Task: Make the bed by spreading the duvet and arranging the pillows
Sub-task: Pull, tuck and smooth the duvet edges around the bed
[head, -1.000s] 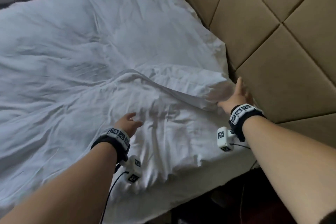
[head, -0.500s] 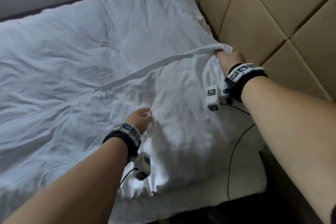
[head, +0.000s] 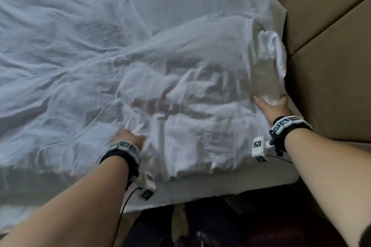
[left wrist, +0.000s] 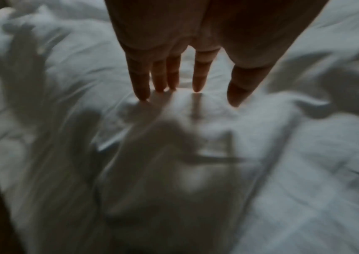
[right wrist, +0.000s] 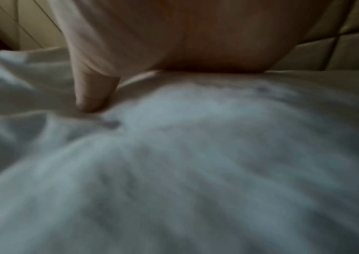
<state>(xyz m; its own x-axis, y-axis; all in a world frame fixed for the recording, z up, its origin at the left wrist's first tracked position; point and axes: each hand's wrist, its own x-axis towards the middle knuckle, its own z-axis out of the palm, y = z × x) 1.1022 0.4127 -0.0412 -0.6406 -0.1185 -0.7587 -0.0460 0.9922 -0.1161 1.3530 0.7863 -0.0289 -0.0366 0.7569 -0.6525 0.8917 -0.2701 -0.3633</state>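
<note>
A wrinkled white duvet (head: 180,86) covers the bed, and its near corner lies folded beside the headboard. My left hand (head: 128,137) rests on the duvet near the bed's front edge. In the left wrist view its straight fingers (left wrist: 198,73) touch the cloth (left wrist: 196,154). My right hand (head: 271,106) lies flat on the duvet by the headboard, thumb spread. Its fingers reach under the thin corner fold and are blurred. In the right wrist view the thumb (right wrist: 91,92) presses on the duvet (right wrist: 196,154). No pillow is in view.
A tan padded headboard (head: 331,46) stands along the right, close to my right hand. The mattress edge (head: 220,188) runs below the duvet's hem. Dark floor with a few unclear items (head: 220,226) lies under my arms.
The right hand, which held the duvet corner up by the headboard, has let it down and drawn back, now flat. The left hand has slid nearer the front edge.
</note>
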